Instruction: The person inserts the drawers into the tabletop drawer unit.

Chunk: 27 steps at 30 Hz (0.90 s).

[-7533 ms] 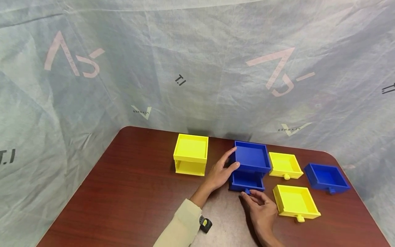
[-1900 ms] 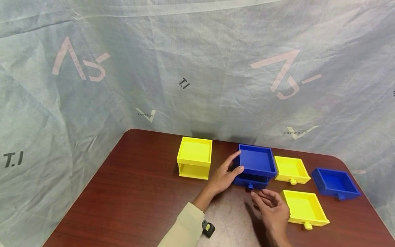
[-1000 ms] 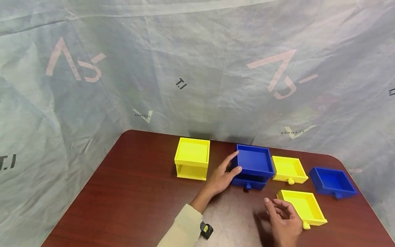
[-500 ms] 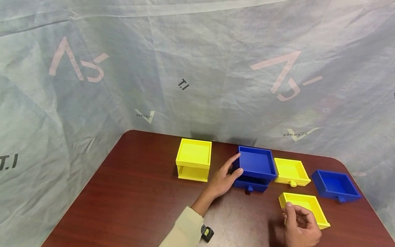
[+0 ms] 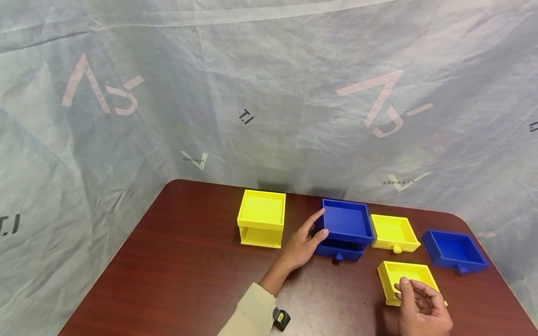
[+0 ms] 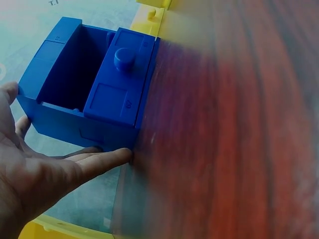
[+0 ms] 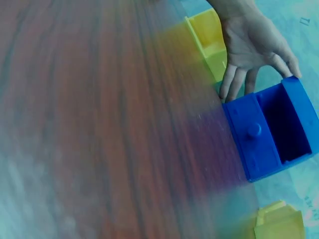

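A blue toy cabinet [image 5: 346,223] stands upright on the table, its top a shallow tray. Below a dark open slot, a blue drawer [image 6: 112,94] with a round knob sits pushed in. My left hand [image 5: 300,247] rests against the cabinet's left side, thumb and fingers spread and mostly straight. My right hand [image 5: 425,310], fingers loosely curled and holding nothing visible, is over the front of the nearer yellow drawer [image 5: 383,282]; it hides that drawer's knob. Whether it touches the drawer, I cannot tell. The right wrist view shows the left hand [image 7: 251,42] at the cabinet.
To the left, a yellow cabinet [image 5: 261,210] has an open front. A second yellow drawer [image 5: 392,244] lies right of the blue cabinet, and a loose blue drawer [image 5: 451,262] lies near the table's right edge. A grey printed sheet [image 5: 269,93] hangs behind the brown table [image 5: 176,270].
The blue drawer slid into the cabinet's lower part. My right hand left its knob and moved right to the nearer yellow drawer. My left hand has stayed on the cabinet.
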Each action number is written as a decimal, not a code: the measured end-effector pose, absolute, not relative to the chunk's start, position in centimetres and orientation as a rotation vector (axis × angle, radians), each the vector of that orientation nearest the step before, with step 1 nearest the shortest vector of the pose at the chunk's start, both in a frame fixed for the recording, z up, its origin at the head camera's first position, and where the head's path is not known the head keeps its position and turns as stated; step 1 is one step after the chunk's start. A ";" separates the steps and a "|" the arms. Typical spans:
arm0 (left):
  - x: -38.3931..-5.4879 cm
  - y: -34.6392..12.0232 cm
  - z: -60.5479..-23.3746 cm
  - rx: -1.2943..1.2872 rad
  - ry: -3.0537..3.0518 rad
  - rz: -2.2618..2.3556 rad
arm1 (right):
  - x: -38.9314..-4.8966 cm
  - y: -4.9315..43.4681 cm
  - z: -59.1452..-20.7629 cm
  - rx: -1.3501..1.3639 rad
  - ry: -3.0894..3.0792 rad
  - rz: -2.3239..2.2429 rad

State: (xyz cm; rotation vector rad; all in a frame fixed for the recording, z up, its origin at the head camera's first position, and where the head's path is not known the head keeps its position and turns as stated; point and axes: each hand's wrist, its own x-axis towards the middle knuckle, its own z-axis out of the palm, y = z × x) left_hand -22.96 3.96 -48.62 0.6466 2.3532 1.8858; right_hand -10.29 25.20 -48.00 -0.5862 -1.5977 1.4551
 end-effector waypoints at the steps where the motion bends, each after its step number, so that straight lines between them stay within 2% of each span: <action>1: -23.0 4.0 -48.6 0.642 2.357 1.881 | -10.3 25.3 -48.0 -0.593 -1.598 1.444; 27: -22.9 3.9 -48.6 0.629 2.385 1.853 | -10.4 29.6 -47.1 -0.871 -1.624 1.259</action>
